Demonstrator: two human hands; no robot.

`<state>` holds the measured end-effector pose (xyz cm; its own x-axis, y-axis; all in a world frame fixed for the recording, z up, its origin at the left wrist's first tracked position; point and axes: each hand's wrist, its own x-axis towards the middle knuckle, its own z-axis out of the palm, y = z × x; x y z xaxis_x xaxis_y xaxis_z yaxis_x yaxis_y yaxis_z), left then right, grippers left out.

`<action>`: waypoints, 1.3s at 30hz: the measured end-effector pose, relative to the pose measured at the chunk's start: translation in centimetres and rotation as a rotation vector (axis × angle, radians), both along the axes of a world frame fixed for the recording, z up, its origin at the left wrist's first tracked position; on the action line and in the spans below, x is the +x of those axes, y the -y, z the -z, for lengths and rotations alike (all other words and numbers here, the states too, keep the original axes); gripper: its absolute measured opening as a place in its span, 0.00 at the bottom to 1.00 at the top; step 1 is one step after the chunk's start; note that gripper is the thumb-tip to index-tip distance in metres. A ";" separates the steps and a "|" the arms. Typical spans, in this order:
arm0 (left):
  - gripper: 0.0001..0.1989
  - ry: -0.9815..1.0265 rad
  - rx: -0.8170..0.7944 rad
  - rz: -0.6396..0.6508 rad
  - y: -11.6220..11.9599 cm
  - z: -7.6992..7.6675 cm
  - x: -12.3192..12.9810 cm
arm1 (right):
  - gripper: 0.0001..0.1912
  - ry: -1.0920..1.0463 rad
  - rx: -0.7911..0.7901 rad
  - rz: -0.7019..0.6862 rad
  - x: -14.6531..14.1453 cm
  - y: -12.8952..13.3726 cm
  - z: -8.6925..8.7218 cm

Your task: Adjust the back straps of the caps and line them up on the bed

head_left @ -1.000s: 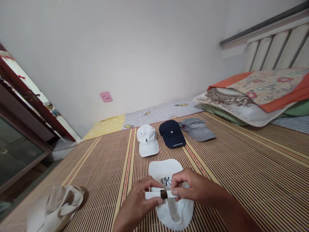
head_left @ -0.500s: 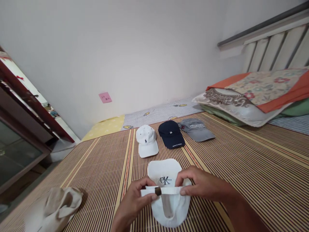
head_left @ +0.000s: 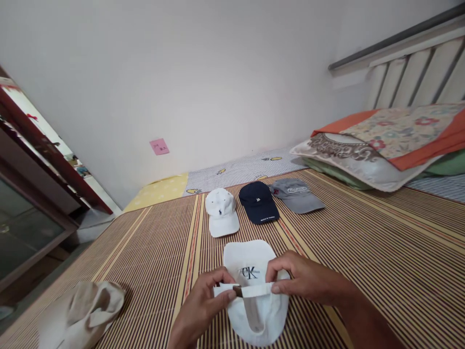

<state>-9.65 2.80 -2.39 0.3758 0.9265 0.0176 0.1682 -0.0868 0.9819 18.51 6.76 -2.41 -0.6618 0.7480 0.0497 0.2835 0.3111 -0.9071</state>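
A white baseball cap (head_left: 250, 257) with dark CK lettering lies in front of me, its back strap toward me. Thumb and fingers of my left hand (head_left: 205, 303) pinch the strap's left part at a small brown buckle (head_left: 237, 291), which is partly covered by the thumb. On the other side my right hand (head_left: 298, 278) grips the right end of the strap (head_left: 256, 290) between thumb and fingers. Beyond this cap sit another white cap (head_left: 222, 213) with a small dark logo, a navy cap (head_left: 258, 202) and a grey cap (head_left: 297, 195), side by side.
All the caps rest on a striped mat (head_left: 152, 257) over a bed. Crumpled beige cloth (head_left: 85, 310) lies at the lower left. Stacked pillows (head_left: 392, 135) fill the right back, beside a radiator (head_left: 417, 72). Behind stands a pale wall (head_left: 218, 82) bearing a pink note (head_left: 159, 146).
The left part of the strap has tilted at the buckle, so less of the buckle shows. Both hands keep their grip, and the view has shifted very slightly.
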 end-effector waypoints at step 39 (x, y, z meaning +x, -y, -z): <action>0.13 0.544 -0.190 0.205 1.8 1.9 0.9 | 0.23 -0.647 -0.327 0.010 1.9 0.2 0.2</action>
<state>-8.73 1.03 -4.31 0.5299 0.8423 0.0990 -0.3637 0.1203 0.9237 20.43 6.54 -2.63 -0.5690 0.7972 0.2017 -0.3402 -0.0048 -0.9403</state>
